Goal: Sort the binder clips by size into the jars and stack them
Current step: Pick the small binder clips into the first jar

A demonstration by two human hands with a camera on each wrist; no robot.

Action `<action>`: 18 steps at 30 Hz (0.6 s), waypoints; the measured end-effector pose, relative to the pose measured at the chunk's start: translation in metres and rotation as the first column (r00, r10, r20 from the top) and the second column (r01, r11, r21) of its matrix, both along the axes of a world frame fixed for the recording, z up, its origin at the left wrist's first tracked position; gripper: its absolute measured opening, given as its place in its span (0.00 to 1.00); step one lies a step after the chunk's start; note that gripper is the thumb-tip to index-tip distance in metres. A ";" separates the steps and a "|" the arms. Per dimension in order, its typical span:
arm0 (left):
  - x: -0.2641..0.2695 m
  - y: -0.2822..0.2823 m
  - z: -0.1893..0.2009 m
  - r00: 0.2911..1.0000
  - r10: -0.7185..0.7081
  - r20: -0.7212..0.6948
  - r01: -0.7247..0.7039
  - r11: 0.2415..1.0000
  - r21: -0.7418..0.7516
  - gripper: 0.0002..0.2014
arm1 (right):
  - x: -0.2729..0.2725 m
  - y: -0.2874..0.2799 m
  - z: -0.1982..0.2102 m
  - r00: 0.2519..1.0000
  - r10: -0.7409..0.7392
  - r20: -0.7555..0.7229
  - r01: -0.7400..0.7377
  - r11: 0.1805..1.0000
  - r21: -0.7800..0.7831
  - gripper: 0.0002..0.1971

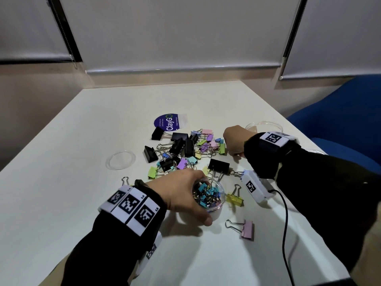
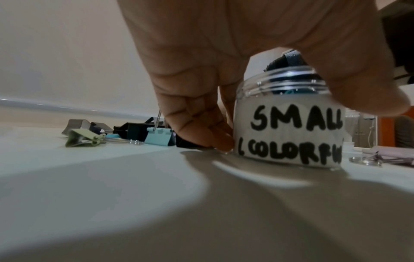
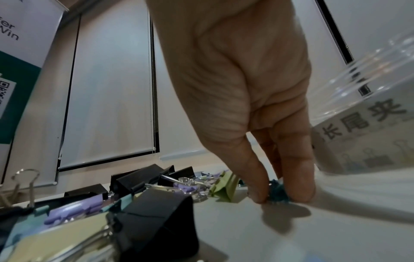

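I judge the sort well short of done: on the table (image 1: 61, 162) a big heap of binder clips (image 1: 181, 149) lies loose, black large ones mixed with coloured ones, while the second jar (image 1: 261, 125) behind my right hand (image 1: 234, 141) looks empty and nothing is stacked. My left hand (image 1: 181, 193) curls round the small jar (image 1: 209, 196), already full of little coloured clips. Only the left wrist view shows its "SMALL COLORFUL" label (image 2: 291, 136), and only the right wrist view shows my right fingertips (image 3: 300, 187) pinched together on a tiny teal clip (image 3: 277, 194).
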State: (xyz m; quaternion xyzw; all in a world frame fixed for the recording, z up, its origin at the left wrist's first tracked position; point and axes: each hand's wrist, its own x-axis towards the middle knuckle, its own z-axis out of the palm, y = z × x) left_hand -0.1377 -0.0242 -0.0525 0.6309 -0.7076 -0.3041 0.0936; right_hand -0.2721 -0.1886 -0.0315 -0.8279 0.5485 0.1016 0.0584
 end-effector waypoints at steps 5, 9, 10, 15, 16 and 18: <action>0.002 0.000 0.000 0.999 0.020 -0.040 -0.019 0.999 0.028 0.39 | -0.004 0.001 -0.002 0.997 -0.009 0.076 0.004 0.998 0.059 0.09; 0.003 -0.001 -0.001 0.998 0.024 -0.052 -0.022 0.999 0.027 0.39 | -0.009 0.002 -0.005 0.990 0.018 0.143 -0.022 1.000 0.021 0.11; 0.003 -0.001 -0.001 0.999 0.024 -0.044 -0.023 1.000 0.016 0.38 | -0.010 0.002 -0.005 0.990 0.030 0.141 -0.032 0.999 0.015 0.11; -0.001 0.000 0.000 1.000 0.009 0.009 -0.008 1.000 -0.029 0.38 | -0.022 0.006 0.014 0.964 0.035 0.263 -0.044 0.999 0.028 0.14; -0.001 0.000 0.000 1.000 0.007 0.009 -0.007 0.999 -0.031 0.38 | -0.024 0.006 0.018 0.956 0.023 0.292 -0.032 0.999 0.028 0.17; -0.002 0.001 0.001 1.000 0.008 0.010 -0.007 0.999 -0.041 0.39 | -0.025 0.003 0.023 0.948 0.010 0.318 -0.025 0.999 0.044 0.20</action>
